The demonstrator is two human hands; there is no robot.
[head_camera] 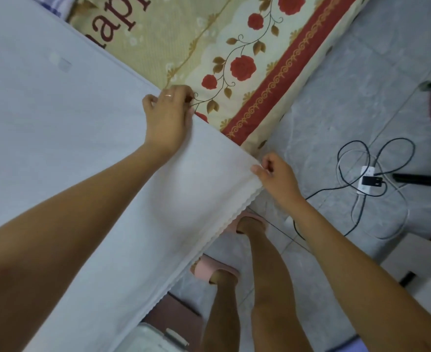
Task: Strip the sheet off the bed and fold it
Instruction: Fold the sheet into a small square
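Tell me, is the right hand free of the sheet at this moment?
No, the right hand pinches the scalloped corner of the white sheet beside the floral mattress.

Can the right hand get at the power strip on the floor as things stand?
Probably not at once. The right hand pinches a corner of the white sheet, and the power strip lies lower, on the tiled floor. Nothing blocks the way, but it must let go first.

My left grip [167, 115] pinches the white sheet's [69, 148] edge above the flowered bed [234, 49], and my right grip [275, 174] pinches its corner beside the scalloped hem. Below, my feet stand in pink slippers [209, 269] on the tiled floor [362, 72], near a corded power strip [367, 180].
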